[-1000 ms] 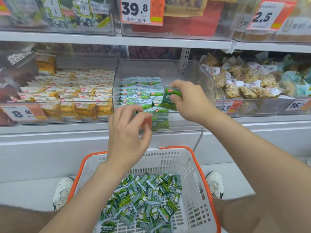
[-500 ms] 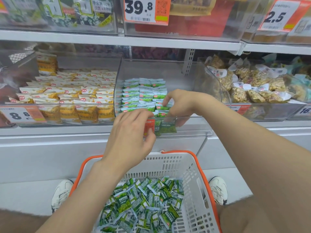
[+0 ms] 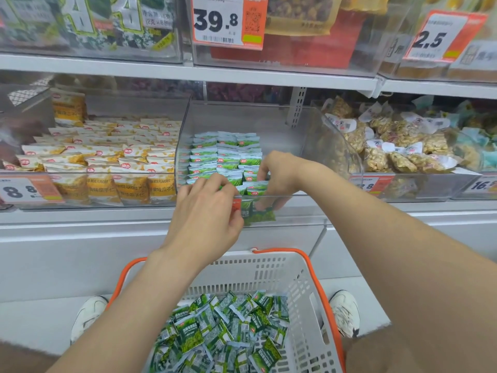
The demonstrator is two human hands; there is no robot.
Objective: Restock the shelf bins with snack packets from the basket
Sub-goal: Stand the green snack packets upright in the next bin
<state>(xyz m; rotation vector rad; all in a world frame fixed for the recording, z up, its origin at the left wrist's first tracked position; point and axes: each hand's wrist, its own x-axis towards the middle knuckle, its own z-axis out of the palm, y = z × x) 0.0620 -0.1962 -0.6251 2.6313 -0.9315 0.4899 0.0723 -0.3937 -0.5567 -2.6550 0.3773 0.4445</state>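
The right hand [image 3: 279,176] reaches down into the bin [image 3: 295,135], its fingers [image 3: 277,205] curled behind the clear front wall around a front packet [image 3: 259,215], which stands upright at the wall. The left hand [image 3: 207,214] is just beside it, fingers [image 3: 215,184] pressed together and hooked over the bin's front lip; whether they pinch anything cannot be told. This hand blocks the left part of the front wall and most of a red tag [image 3: 236,207] at its thumb.

Just beyond both sets of fingertips, stocked packets [image 3: 228,152] lie in about three neat columns. Well below the fingers, one basket [image 3: 309,258] holds a loose heap of green packets [image 3: 228,335], too many to count. Two shoes [image 3: 88,316] flank the basket.

The bin is the middle of three on this shelf. Left of the left fingers lie yellow packets [image 3: 107,157]; right of the right fingers, nut packets [image 3: 403,146] in a heap.

Besides the red one, five price tags show: 39.8 tag [image 3: 228,22] and 2.5 tag [image 3: 438,36] above the fingers, 8.8 tag [image 3: 27,188] far left, 16 tag [image 3: 484,184] far right, and one cut-off tag [image 3: 368,184] partly covered by the right forearm
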